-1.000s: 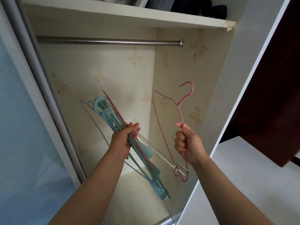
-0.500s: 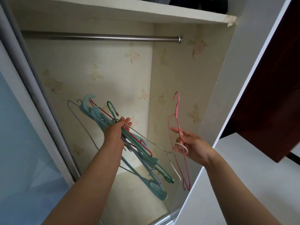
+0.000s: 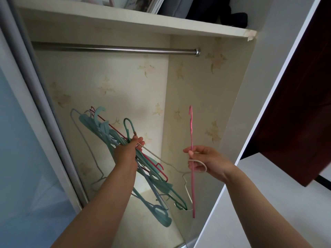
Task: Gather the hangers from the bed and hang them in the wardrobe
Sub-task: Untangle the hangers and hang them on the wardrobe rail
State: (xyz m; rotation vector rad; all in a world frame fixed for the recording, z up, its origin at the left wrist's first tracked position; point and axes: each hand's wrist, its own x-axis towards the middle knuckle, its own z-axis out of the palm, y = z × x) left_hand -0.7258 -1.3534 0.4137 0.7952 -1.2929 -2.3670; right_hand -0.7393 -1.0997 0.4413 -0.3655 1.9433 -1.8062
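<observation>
left hand [image 3: 125, 154] | bare, no rings, from 7 o'clock || right hand [image 3: 207, 161] | bare forearm, no sleeve, from 5 o'clock

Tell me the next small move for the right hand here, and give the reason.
Probably lift the pink hanger up to the rail and hook it on. The right hand pinches it upright with the hook on top, the rail above shows nothing hanging, and the left hand grips the bundle of hangers.
</observation>
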